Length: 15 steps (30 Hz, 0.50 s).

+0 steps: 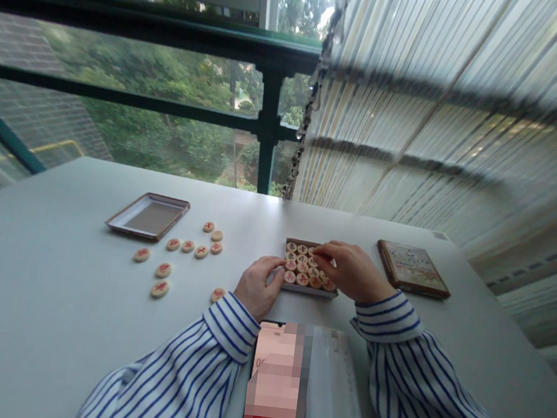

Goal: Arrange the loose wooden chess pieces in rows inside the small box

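The left hand (260, 286) is at the left edge of a shallow rectangular box (308, 291), its thumb and forefinger a little apart; whether they grip the wall, I cannot tell. The right hand (349, 271) reaches over the box's far right part, fingers bent down and bunched near the pieces; whether one is between the fingertips is hidden.

The box sits on the white tabletop (45, 316), between the two hands, packed with rows of round xiangqi pieces (302, 279). Black characters show in the far rows, red ones in the near rows. Ten loose pieces (163, 270) lie scattered to the left of the box, most with red characters up; one shows a plain face.

Beyond them, at the far left, is a shallow tray (149, 216). To the right of the right hand lies a flat case (412, 268) with a printed picture. A phone (268, 362), partly pixelated, lies nearest the person.
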Available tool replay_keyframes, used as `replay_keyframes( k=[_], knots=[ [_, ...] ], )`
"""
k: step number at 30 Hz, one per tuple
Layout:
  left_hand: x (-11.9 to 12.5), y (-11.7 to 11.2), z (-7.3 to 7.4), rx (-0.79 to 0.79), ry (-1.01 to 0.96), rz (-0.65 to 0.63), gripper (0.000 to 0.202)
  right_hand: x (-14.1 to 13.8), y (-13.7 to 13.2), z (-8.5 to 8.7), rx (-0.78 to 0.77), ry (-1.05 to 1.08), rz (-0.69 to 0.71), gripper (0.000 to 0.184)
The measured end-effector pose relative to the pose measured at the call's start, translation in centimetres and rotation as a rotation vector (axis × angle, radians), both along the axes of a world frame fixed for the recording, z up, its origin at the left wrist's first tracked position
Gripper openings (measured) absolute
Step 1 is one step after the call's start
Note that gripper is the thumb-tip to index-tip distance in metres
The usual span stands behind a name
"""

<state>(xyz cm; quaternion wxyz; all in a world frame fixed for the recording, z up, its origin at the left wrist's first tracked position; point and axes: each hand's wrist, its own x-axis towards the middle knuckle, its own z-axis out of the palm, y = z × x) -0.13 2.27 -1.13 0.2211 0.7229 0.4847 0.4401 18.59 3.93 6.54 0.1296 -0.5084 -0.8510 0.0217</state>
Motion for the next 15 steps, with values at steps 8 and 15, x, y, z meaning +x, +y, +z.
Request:
replay_keyframes(
  k=[8,15],
  knots=[
    [-0.1,-0.1,0.4,0.033,-0.036,0.044,0.021,-1.0,-0.8,0.5,0.048,0.025,0.046,0.022],
    [-0.1,-0.7,0.8,0.070,-0.056,0.085,0.021,-1.8,-1.1,0.2,0.073,-0.017,0.087,0.020]
  ],
)
